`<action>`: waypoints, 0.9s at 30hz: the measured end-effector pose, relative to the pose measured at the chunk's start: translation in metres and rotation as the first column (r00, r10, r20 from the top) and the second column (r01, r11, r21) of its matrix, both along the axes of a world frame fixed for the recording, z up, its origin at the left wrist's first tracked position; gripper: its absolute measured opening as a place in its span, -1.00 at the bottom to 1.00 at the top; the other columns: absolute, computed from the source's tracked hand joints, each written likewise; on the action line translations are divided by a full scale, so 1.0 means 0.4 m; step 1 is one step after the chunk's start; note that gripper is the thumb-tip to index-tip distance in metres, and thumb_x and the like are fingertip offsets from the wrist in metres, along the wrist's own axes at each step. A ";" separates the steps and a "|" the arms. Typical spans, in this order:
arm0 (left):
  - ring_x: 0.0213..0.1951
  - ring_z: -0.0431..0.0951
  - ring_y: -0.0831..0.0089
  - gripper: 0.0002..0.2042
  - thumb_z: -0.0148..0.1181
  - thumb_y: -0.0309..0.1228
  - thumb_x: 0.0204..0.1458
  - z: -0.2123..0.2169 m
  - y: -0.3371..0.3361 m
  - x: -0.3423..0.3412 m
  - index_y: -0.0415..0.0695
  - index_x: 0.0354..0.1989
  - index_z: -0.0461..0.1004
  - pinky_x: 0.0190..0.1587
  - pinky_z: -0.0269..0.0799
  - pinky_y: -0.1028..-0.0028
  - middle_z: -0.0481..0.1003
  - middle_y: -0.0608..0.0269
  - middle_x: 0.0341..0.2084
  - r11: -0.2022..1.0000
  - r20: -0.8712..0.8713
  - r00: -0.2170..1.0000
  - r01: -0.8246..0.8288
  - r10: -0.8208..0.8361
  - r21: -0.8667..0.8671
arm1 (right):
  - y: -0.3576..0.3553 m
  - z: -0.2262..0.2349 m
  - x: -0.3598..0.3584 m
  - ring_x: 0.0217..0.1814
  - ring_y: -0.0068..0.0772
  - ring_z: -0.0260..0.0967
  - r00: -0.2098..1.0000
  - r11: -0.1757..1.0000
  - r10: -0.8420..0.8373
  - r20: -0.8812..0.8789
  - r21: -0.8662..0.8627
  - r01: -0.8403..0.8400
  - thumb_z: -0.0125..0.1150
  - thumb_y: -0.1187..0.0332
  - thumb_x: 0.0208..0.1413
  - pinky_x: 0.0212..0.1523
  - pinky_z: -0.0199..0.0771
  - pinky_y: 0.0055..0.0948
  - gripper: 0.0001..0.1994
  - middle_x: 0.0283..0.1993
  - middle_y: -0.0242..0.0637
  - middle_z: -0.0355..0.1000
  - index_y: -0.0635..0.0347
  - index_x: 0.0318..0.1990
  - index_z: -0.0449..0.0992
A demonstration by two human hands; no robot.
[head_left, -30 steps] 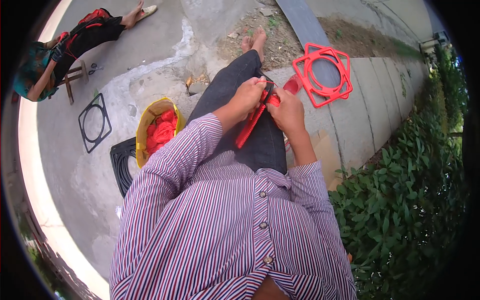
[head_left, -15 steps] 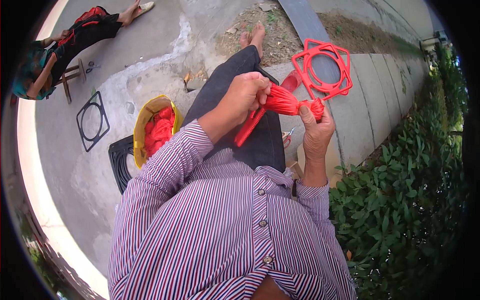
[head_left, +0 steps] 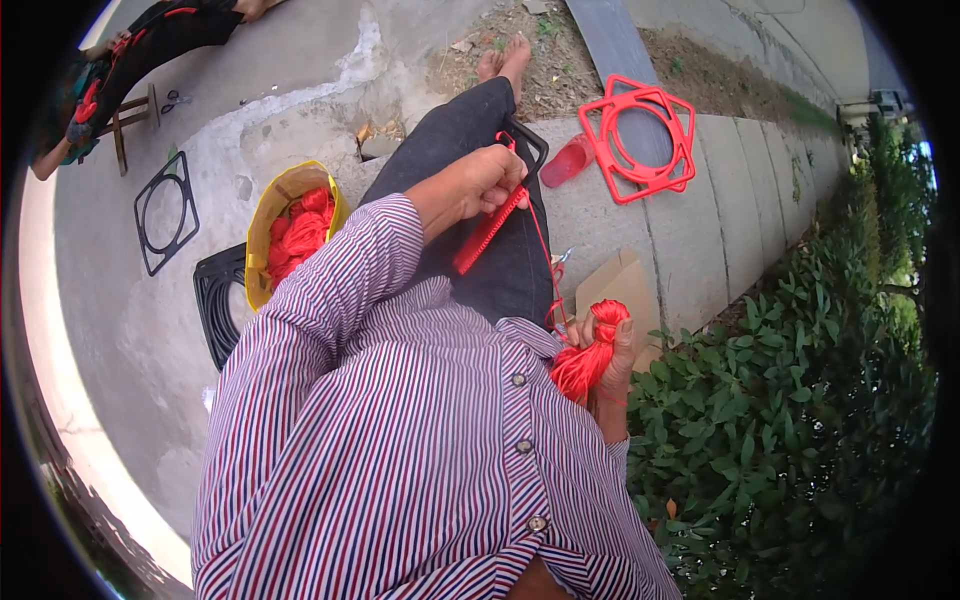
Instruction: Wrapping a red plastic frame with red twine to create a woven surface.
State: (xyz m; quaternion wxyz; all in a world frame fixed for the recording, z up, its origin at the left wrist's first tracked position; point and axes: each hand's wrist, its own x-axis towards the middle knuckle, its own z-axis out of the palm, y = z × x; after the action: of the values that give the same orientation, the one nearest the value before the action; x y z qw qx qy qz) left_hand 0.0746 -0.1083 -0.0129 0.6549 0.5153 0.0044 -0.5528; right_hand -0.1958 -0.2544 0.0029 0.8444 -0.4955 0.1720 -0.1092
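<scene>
My left hand [head_left: 468,188] is closed above my lap, its fingers pinched on a thin red cord [head_left: 541,228]. That cord runs down to the bundle of glossy red cord [head_left: 590,362], which my right hand [head_left: 620,362] grips low at my right side. Under my left hand, a red ridged strip [head_left: 490,236] slants across my dark trousers; its upper part is hidden by the hand. Just beyond the fingers, a black frame corner [head_left: 532,143] shows on my leg, with a little red at its edge.
To the left stand a yellow container [head_left: 262,238] of red cord, stacked black frames [head_left: 214,310] and a single black frame [head_left: 167,212]. Red frames [head_left: 640,140] and a red translucent object [head_left: 567,161] are ahead right, a cardboard piece [head_left: 622,285] nearer, bushes [head_left: 780,420] at right. Another person sits far left.
My right hand has drawn the red bundle down and toward my body, away from my left hand. A thin cord now stretches between them. My left hand has moved slightly left and down.
</scene>
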 end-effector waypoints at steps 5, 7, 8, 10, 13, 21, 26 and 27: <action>-0.74 0.16 0.65 -0.85 0.05 -0.54 -0.14 0.009 0.011 -0.048 -0.07 -0.35 0.34 -0.70 0.03 0.59 0.44 0.18 -0.59 0.987 0.171 0.972 -0.154 0.159 -0.039 | -0.054 -0.054 0.038 -0.58 -0.53 0.10 0.971 0.940 -0.235 -0.042 0.245 0.237 -0.06 -0.10 0.25 -0.51 0.18 -0.41 -0.54 -0.57 -0.32 0.22 0.19 -0.33 0.34; -0.45 0.35 0.50 -0.80 0.18 -0.41 -0.07 0.014 0.044 -0.093 -0.14 -0.26 0.39 -0.39 0.25 0.50 0.42 0.20 -0.43 0.975 0.694 0.702 -0.220 0.159 0.000 | -0.041 0.005 0.088 -0.39 -0.49 0.28 0.945 0.941 -0.326 0.012 0.098 0.323 -0.02 -0.13 0.22 -0.36 0.37 -0.38 -0.52 -0.35 -0.26 0.32 0.20 -0.24 0.37; -0.22 0.45 0.37 -0.71 0.26 -0.31 -0.04 0.027 0.058 -0.123 -0.20 -0.20 0.42 -0.13 0.37 0.41 0.42 0.17 -0.26 0.975 0.918 0.395 -0.214 0.040 0.050 | -0.021 0.048 0.114 -0.39 -0.49 0.28 0.942 0.937 -0.337 0.015 0.102 0.333 -0.02 -0.13 0.22 -0.36 0.37 -0.38 -0.52 -0.35 -0.26 0.32 0.20 -0.24 0.37; 0.01 0.38 0.21 -0.60 0.30 -0.22 -0.06 0.096 0.075 -0.204 -0.19 -0.11 0.42 0.07 0.27 0.30 0.38 0.08 -0.04 0.993 0.994 0.073 -0.090 0.081 -0.075 | 0.041 0.105 0.169 -0.08 -0.42 0.35 0.953 0.932 -0.291 0.081 -0.203 0.302 -0.02 -0.20 0.18 -0.04 0.43 -0.31 -0.43 -0.06 -0.18 0.34 0.24 -0.12 0.37; 0.08 0.37 0.24 -0.56 0.28 -0.28 0.00 0.113 0.054 -0.241 -0.15 0.05 0.37 0.11 0.26 0.30 0.39 0.09 0.03 0.988 0.987 0.124 0.102 0.100 -0.113 | 0.049 0.092 0.257 0.07 -0.35 0.33 0.942 0.550 0.052 0.332 -0.797 0.250 -0.06 -0.26 0.15 0.17 0.30 -0.29 -0.30 0.09 -0.12 0.31 0.30 0.05 0.31; -0.03 0.47 0.45 -0.70 0.12 -0.63 -0.01 0.202 0.128 -0.069 -0.22 -0.05 0.46 0.13 0.33 0.45 0.44 0.27 -0.10 0.892 0.484 0.814 -0.090 0.322 -0.443 | -0.005 0.022 0.330 -0.27 -0.59 0.35 0.906 0.922 0.386 0.176 -0.101 -0.373 -0.11 -0.15 0.24 -0.06 0.40 -0.52 -0.32 -0.16 -0.21 0.43 0.34 0.22 0.18; -0.07 0.40 0.37 -0.82 0.25 -0.46 -0.19 0.135 0.079 0.072 -0.08 -0.33 0.57 0.02 0.31 0.34 0.39 0.30 -0.24 0.974 0.860 -0.477 -0.207 -0.181 0.091 | -0.061 0.058 0.394 -0.55 -0.73 0.23 0.986 0.871 0.081 -0.144 -0.471 -0.140 0.14 0.29 0.18 -0.35 0.37 -0.67 -0.64 -0.41 -0.36 0.44 0.30 0.07 0.43; -0.08 0.40 0.31 -0.82 0.24 -0.40 -0.22 0.097 0.060 0.091 -0.07 -0.37 0.57 -0.01 0.29 0.28 0.39 0.28 -0.25 0.968 0.784 -0.576 -0.215 -0.233 0.129 | -0.056 0.036 0.413 -0.34 -0.48 0.42 0.974 0.797 0.096 -0.204 -0.571 -0.198 0.27 0.39 -0.01 -0.22 0.46 -0.51 -0.64 -0.23 -0.22 0.48 0.29 -0.02 0.50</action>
State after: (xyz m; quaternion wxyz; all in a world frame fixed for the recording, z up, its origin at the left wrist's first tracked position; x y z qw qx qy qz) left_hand 0.1109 -0.0842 0.0261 0.2235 0.8015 -0.5147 0.2067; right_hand -0.0306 -0.2767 0.0173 0.6386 -0.7511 0.1599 -0.0497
